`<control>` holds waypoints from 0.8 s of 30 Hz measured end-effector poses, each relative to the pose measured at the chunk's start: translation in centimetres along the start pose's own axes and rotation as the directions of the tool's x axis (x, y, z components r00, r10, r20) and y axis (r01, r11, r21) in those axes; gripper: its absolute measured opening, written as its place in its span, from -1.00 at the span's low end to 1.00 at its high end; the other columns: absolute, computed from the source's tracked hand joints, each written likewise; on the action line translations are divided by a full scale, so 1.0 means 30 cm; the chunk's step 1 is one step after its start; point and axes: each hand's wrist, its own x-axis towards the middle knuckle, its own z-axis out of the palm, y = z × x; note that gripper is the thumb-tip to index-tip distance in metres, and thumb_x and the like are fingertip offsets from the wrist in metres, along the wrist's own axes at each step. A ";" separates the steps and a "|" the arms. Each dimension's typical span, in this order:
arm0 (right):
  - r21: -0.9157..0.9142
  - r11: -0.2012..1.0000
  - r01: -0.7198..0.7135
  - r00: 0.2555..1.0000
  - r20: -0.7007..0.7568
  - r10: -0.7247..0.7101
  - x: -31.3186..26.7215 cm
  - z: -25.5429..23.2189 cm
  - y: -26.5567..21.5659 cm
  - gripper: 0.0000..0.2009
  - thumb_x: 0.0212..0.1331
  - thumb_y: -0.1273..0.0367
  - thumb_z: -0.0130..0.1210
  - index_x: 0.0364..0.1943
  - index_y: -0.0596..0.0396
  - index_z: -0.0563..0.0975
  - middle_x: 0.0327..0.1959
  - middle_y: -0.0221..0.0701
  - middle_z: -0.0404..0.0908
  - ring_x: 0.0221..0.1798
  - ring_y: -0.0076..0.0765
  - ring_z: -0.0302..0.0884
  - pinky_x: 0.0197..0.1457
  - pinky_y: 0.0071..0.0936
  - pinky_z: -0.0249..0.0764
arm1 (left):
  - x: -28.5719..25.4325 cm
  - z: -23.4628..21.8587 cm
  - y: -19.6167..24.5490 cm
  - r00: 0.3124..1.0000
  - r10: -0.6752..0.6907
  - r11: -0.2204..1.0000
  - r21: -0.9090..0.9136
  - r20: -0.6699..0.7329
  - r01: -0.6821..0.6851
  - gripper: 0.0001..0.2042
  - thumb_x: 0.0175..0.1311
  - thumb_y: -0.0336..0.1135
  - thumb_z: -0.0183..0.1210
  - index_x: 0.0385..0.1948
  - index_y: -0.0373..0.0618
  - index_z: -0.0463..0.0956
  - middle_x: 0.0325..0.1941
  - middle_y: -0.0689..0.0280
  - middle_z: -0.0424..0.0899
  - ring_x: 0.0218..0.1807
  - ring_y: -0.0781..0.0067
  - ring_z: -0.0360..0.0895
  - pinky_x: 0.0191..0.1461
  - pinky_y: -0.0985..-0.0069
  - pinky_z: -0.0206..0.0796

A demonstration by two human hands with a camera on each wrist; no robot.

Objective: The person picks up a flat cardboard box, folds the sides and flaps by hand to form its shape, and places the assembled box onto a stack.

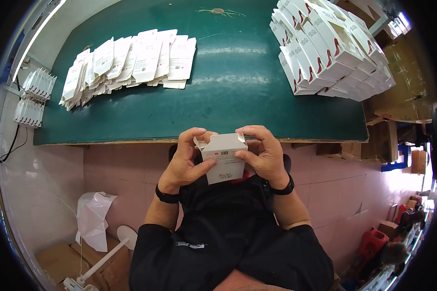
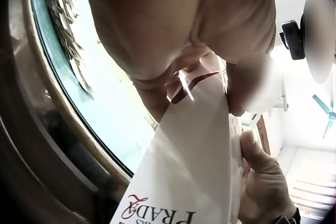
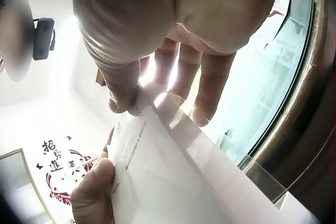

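A small white carton (image 1: 228, 167) with printed text and a barcode is held between both hands over the lap, just off the table's front edge. Flaps stand out at its end facing the table. My left hand (image 1: 185, 160) grips one side, its thumb on the printed face. On the other side, my right hand (image 1: 267, 159) pinches near the flap end, thumb on the same face and fingers behind. In the left wrist view the carton's side (image 2: 191, 140) shows "PRADA" lettering and a red shape. The right wrist view shows a plain white panel (image 3: 173, 182) and small print.
Flat white cartons (image 1: 148, 56) lie in an overlapping pile on the left of the green table (image 1: 233, 104). At the right stand stacked, formed boxes (image 1: 325, 53) with red shoe pictures. More white boxes (image 1: 30, 112) sit beyond the table's left edge. A white fan-like stand (image 1: 107, 254) is at lower left.
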 end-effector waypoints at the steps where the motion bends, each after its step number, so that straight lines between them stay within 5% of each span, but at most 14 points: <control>1: 0.010 1.000 -0.014 1.000 0.003 0.014 -0.002 -0.001 0.000 -0.49 0.21 0.53 0.43 0.23 0.17 0.49 0.24 -0.27 0.52 0.20 -0.33 0.62 0.19 -0.31 0.71 | 0.000 0.002 0.002 1.000 -0.006 1.000 -0.012 0.000 0.006 -0.18 0.22 -0.69 0.31 0.48 -0.01 0.04 0.25 0.13 0.47 0.36 0.25 0.45 0.38 0.22 0.41; 8: 0.015 1.000 0.020 1.000 0.006 -0.021 -0.014 0.003 0.006 -0.49 0.21 0.53 0.43 0.24 0.17 0.48 0.24 -0.25 0.52 0.21 -0.32 0.62 0.20 -0.30 0.71 | 0.001 0.002 0.001 1.000 -0.023 1.000 -0.019 -0.012 0.022 -0.20 0.21 -0.69 0.31 0.44 0.01 0.06 0.31 0.14 0.41 0.38 0.25 0.43 0.34 0.24 0.48; 16: -0.013 0.999 0.037 0.999 0.020 -0.036 -0.014 0.006 -0.001 -0.49 0.21 0.54 0.42 0.23 0.17 0.48 0.24 -0.24 0.53 0.21 -0.31 0.62 0.19 -0.29 0.72 | -0.007 0.003 0.010 0.994 -0.079 0.993 -0.093 -0.074 0.072 -0.22 0.10 -0.69 0.41 0.32 0.00 0.14 0.11 0.27 0.42 0.39 0.13 0.45 0.40 0.15 0.40; 19: -0.019 0.999 0.038 0.999 0.027 -0.037 -0.014 0.006 -0.006 -0.49 0.21 0.54 0.42 0.23 0.17 0.48 0.24 -0.23 0.52 0.21 -0.29 0.63 0.19 -0.29 0.73 | -0.006 -0.006 0.016 0.999 -0.046 0.998 -0.032 -0.013 0.046 -0.29 0.16 -0.66 0.39 0.28 0.01 0.16 0.18 0.24 0.44 0.34 0.33 0.46 0.25 0.35 0.49; 24: -0.050 0.998 0.034 0.999 0.036 -0.032 -0.020 0.005 -0.003 -0.49 0.21 0.55 0.42 0.23 0.18 0.49 0.25 -0.24 0.52 0.18 -0.25 0.66 0.19 -0.29 0.73 | -0.012 -0.033 0.036 0.997 -0.082 0.993 0.085 -0.007 0.082 -0.31 0.11 -0.67 0.43 0.24 -0.03 0.26 0.08 0.30 0.42 0.32 0.23 0.50 0.33 0.27 0.42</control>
